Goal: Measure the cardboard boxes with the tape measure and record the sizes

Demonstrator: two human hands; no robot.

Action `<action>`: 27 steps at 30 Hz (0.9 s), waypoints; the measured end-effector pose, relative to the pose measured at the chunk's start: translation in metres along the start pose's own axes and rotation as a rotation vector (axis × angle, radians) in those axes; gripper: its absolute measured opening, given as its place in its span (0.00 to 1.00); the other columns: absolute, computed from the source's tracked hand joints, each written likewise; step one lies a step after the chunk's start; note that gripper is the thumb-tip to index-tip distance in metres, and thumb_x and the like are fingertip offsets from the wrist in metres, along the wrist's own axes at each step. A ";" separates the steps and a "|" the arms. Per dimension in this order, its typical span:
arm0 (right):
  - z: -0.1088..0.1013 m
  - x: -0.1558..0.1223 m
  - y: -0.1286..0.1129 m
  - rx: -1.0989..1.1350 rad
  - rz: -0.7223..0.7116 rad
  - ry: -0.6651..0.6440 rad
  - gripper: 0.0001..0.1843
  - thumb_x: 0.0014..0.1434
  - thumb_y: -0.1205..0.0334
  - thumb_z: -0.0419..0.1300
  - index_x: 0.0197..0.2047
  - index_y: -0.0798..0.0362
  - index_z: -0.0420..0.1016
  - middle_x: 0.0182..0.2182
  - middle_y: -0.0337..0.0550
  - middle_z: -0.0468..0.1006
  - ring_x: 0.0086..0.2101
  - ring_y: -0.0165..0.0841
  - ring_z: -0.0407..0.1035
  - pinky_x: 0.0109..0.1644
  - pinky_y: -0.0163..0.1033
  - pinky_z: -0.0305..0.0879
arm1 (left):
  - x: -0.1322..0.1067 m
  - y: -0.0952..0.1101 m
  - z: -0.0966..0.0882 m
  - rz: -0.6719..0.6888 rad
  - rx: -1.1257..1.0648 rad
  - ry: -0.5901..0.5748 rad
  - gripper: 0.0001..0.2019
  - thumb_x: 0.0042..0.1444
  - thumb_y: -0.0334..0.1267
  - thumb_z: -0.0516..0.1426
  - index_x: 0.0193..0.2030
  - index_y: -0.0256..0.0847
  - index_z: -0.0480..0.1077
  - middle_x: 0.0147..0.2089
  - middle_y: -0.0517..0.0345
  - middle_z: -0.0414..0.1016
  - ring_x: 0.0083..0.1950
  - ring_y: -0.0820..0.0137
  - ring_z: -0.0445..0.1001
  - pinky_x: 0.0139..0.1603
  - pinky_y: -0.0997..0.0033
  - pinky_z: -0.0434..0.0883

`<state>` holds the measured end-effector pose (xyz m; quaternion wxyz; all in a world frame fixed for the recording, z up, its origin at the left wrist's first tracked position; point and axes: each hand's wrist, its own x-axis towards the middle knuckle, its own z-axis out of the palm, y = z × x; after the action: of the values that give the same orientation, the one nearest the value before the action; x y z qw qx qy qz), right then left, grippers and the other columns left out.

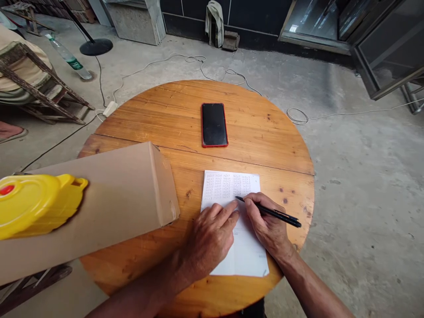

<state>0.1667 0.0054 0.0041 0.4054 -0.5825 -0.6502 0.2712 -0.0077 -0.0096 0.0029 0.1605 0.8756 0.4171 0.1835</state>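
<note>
A white sheet of paper (pixel 247 247) with rows of small handwriting lies on the round wooden table (pixel 265 132). My right hand (pixel 268 225) grips a black pen (pixel 274 214), its tip touching the paper near the written rows. My left hand (pixel 210 236) rests flat on the sheet's left part, fingers stretched out and pressing it down.
A black phone in a red case (pixel 214 124) lies face up beyond the paper. A long cardboard box (pixel 109 198) with a yellow lidded container (pixel 35 203) on it covers the table's left side. Cables, a plastic bottle (pixel 68 56) and a wooden chair are on the concrete floor.
</note>
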 end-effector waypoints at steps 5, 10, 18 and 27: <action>-0.001 -0.002 0.001 0.000 0.020 0.010 0.08 0.65 0.64 0.55 0.34 0.50 0.73 0.26 0.37 0.75 0.26 0.30 0.68 0.31 0.36 0.64 | -0.001 -0.001 0.000 0.000 -0.001 0.013 0.19 0.59 0.24 0.52 0.56 0.38 0.69 0.62 0.55 0.71 0.47 0.62 0.70 0.48 0.57 0.72; -0.001 -0.006 0.005 0.048 0.069 0.073 0.07 0.65 0.64 0.56 0.35 0.50 0.73 0.24 0.35 0.73 0.24 0.29 0.65 0.30 0.35 0.62 | 0.000 -0.001 0.002 0.012 0.007 0.030 0.18 0.58 0.24 0.53 0.54 0.37 0.70 0.62 0.55 0.71 0.46 0.62 0.70 0.46 0.57 0.71; 0.000 -0.005 0.007 0.053 0.035 0.060 0.06 0.64 0.66 0.57 0.36 0.49 0.74 0.27 0.34 0.74 0.27 0.28 0.66 0.33 0.33 0.63 | 0.001 -0.001 0.002 0.017 0.016 0.028 0.18 0.58 0.24 0.53 0.55 0.38 0.70 0.62 0.56 0.71 0.46 0.62 0.70 0.47 0.58 0.71; 0.001 -0.004 0.007 0.049 0.043 0.041 0.06 0.65 0.65 0.56 0.36 0.50 0.73 0.26 0.34 0.73 0.26 0.28 0.66 0.32 0.34 0.63 | 0.000 -0.001 0.002 0.013 0.014 0.028 0.19 0.58 0.24 0.53 0.55 0.38 0.70 0.62 0.54 0.71 0.46 0.62 0.70 0.46 0.57 0.72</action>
<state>0.1697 0.0028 -0.0029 0.4268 -0.5917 -0.6223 0.2836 -0.0076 -0.0092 0.0011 0.1472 0.8768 0.4148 0.1937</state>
